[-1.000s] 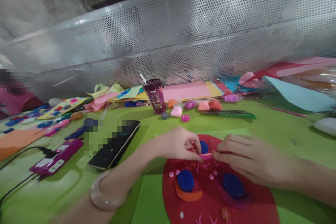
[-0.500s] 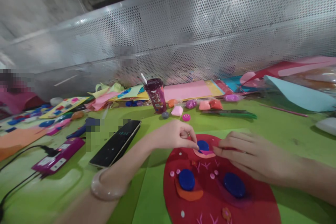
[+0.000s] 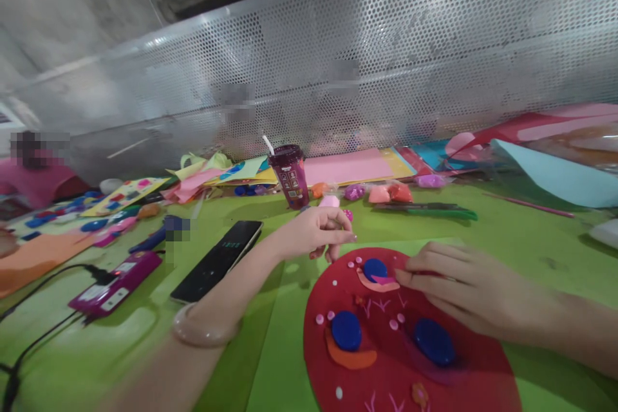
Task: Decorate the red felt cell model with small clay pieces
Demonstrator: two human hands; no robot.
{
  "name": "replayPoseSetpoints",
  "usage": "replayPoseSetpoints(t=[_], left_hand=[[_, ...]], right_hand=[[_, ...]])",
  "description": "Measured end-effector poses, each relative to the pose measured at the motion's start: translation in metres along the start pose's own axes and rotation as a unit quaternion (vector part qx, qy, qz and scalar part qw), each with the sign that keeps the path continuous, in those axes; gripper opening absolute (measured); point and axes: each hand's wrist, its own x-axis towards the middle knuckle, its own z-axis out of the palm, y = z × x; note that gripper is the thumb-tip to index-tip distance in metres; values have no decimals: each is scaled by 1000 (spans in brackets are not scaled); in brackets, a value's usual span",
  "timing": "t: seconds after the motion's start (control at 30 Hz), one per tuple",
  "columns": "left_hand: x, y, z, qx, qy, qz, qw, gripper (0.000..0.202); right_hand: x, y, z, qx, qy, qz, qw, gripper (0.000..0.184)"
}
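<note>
A red round sheet (image 3: 434, 380) lies on the green table (image 3: 506, 225) in front of me. Three blue clay discs, the far one (image 3: 374, 268) among them, sit on it with small pink dots and an orange crescent (image 3: 350, 358). My right hand (image 3: 456, 290) rests on the sheet's far right part, its fingertips pressed together on a small pink clay strip (image 3: 383, 281) beside the far disc. Just above the sheet's far edge my left hand (image 3: 316, 236) hovers with thumb and fingers pinched; whether anything is between them I cannot make out. A pale bangle (image 3: 200, 333) circles my left wrist.
A dark phone (image 3: 217, 261) and a purple power bank (image 3: 116, 282) with a black cable lie at the left. A maroon cup with a straw (image 3: 290, 175), clay lumps, green scissors (image 3: 429, 209) and coloured paper sheets line the back. A perforated metal screen stands behind. Another person sits far left.
My left hand has lifted off the pink strip and drawn back to the left, above the sheet's edge. The right hand stays pressed on the strip. The view shifted slightly.
</note>
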Motion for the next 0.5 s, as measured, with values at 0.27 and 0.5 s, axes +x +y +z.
replayPoseSetpoints(t=[0.27, 0.5], left_hand=[[-1, 2, 1, -51, -92, -18, 994, 14], [-2, -1, -1, -98, -63, 1, 993, 12]], right_hand=[[-2, 2, 2, 3, -12, 7, 1000, 25], [-3, 1, 2, 13, -11, 8, 1000, 26]])
